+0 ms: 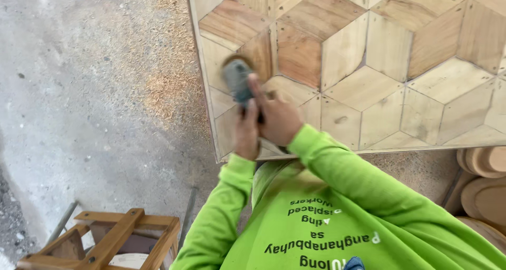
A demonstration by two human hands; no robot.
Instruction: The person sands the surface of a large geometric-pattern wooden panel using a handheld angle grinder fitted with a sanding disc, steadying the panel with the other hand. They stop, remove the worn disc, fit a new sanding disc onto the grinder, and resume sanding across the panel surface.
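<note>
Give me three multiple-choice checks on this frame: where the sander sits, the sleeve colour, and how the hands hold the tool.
1. Where is the grey power sander on the patterned wood panel?
A. near its left edge
B. at its right end
C. on the floor

2. What colour are the sleeves?
A. navy
B. bright green
C. white

3. How is the sander held?
A. lying unattended
B. one hand only
C. both hands on it

Answers: 1 A, it sits by the panel's left border. 2 B, both arms show lime-green fabric. 3 C, the left hand and right hand both close on its body.
</note>
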